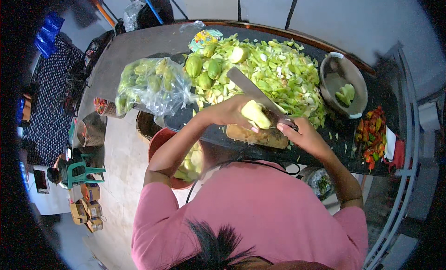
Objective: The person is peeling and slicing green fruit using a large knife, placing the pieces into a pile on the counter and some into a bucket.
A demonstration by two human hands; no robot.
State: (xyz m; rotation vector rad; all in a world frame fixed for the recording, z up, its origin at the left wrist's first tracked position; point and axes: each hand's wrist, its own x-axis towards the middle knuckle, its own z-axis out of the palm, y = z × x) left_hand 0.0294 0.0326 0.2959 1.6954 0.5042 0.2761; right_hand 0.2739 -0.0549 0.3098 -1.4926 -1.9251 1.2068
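My left hand (228, 113) is closed around a peeled, pale yellow-green chayote (256, 115), held over a worn wooden board (256, 137). My right hand (304, 136) grips the dark handle of a broad knife (253, 91). Its blade slants up and to the left, passing along the chayote's right side; whether the edge touches the flesh I cannot tell. Beyond both hands spreads a big heap of green peelings (278, 75). Several whole green chayotes (194, 65) lie at the heap's left side.
Left of the heap, a clear plastic bag (155, 86) holds more green vegetables. A grey basin (330, 65) with green pieces stands at the right, near red and green peppers (371, 135). Below the table's near edge, a reddish bucket (154, 147) contains peeled pieces.
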